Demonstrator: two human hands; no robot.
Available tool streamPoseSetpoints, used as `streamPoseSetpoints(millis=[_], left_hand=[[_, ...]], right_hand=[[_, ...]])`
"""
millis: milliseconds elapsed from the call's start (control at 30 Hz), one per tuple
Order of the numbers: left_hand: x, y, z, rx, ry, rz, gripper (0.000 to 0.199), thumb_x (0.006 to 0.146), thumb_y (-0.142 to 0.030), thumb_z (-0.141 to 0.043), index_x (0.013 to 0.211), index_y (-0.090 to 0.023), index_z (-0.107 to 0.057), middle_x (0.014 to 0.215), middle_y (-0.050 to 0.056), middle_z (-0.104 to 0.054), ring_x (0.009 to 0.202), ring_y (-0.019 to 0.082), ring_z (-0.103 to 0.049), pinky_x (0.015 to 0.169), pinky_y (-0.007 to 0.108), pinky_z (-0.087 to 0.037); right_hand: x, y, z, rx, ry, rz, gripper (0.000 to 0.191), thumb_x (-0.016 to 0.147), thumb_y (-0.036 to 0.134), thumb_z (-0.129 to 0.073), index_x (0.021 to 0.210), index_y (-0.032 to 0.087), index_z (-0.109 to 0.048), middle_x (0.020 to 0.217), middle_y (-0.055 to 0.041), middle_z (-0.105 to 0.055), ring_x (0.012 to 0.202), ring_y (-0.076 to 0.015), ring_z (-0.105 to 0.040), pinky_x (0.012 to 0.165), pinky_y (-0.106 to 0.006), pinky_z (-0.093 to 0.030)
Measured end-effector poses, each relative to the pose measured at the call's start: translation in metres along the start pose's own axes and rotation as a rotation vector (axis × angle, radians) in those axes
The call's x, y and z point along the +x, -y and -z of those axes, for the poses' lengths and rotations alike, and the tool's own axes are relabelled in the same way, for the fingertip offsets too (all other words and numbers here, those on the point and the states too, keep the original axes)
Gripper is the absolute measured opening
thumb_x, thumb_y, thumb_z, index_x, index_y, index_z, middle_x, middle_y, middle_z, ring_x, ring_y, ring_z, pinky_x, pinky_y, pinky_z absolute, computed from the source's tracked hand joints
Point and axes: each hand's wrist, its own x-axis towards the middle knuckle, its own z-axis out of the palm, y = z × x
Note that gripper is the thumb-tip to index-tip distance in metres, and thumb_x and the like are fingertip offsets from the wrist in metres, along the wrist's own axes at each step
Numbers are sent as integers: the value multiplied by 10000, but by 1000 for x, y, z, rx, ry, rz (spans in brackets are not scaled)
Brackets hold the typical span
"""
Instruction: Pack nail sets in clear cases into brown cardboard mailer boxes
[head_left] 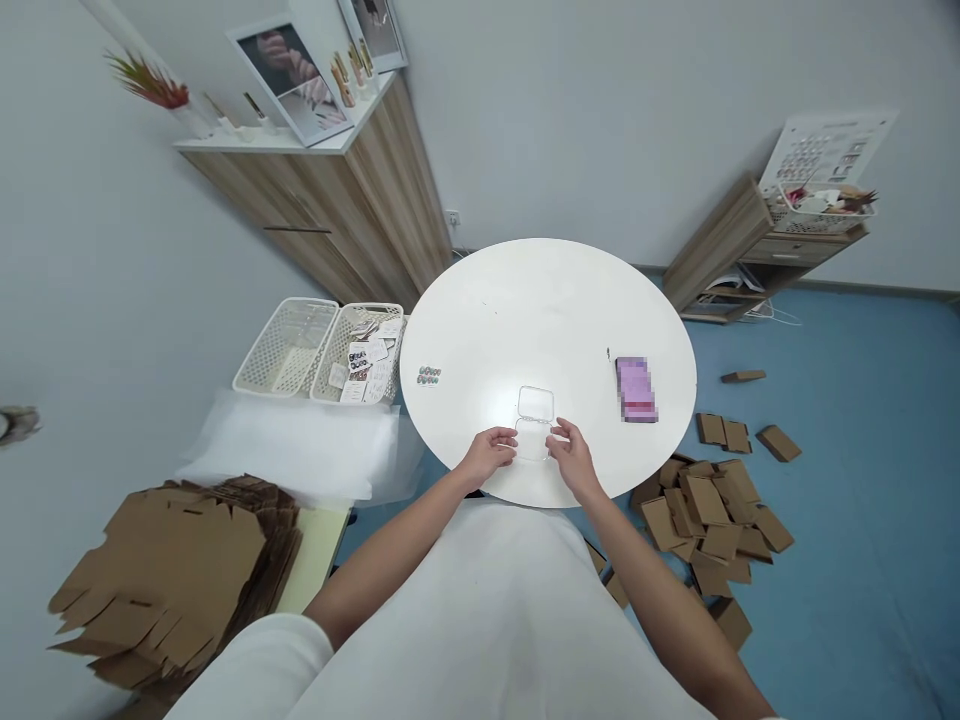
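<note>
A small clear plastic case [535, 404] lies on the white round table [547, 290] near its front edge, its lid swung back, away from me. At the left side of the case, the bent fingers of my left hand [491, 452] grip its edge. My right hand [571, 455] holds the opposite side with thumb and fingers. The lower half between my hands looks see-through, with nothing visible in it. Farther left on the table sits a small set of greenish, patterned pieces [429, 375], in two rows. To the right lies a purple-pink box [636, 388], blurred into blocks.
A tiny dark item [608, 353] lies beside the purple box. White baskets [286, 345], one with cards, stand left of the table by plastic sheets [300, 440] and flattened cardboard [165, 570]. Small cardboard boxes [705, 500] are heaped on the right floor. Wooden cabinets [360, 200] stand behind.
</note>
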Motion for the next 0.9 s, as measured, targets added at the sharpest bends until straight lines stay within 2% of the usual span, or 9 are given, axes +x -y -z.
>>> streamPoseSetpoints(millis=[133,267,433,733,900], left_hand=[[10,11,-1,43,-52,25,422,625,-163,-673,1025,-167,-539,889,52,-571,703,92,-550,651,261,-471],[25,27,-5,173,-136,-2,413,632,-136,-658,1024,-156,-531,869,44,-572,671,88,-547,667,271,-471],[38,41,-8,296,-134,-20,354,656,-107,-621,999,-147,-546,871,47,-581,692,100,-551,751,303,-455],[41,46,-16,511,-163,-1,445,637,-132,-621,1073,-180,-547,1005,66,-535,797,144,-495,824,327,-403],[40,46,-21,570,-145,-38,445,660,-156,-585,1101,-185,-528,982,51,-505,786,140,-466,807,315,-396]], right_hand=[[-9,-18,-2,-123,-1,42,483,711,342,-508,1180,241,-451,1092,-70,-518,782,-159,-566,736,-384,-502],[-3,-32,-4,-190,-28,37,483,699,277,-473,1180,232,-453,1057,-64,-522,746,-157,-561,743,-392,-496],[8,-48,-4,-244,-32,31,472,684,236,-448,1155,214,-475,1008,-57,-529,720,-154,-546,744,-382,-484],[21,-67,-6,-313,-93,97,457,671,226,-464,1127,225,-488,952,-55,-503,773,-185,-517,737,-384,-476],[17,-68,-9,-305,-117,92,502,667,262,-494,1164,223,-431,1034,-80,-467,834,-201,-499,712,-373,-480]])
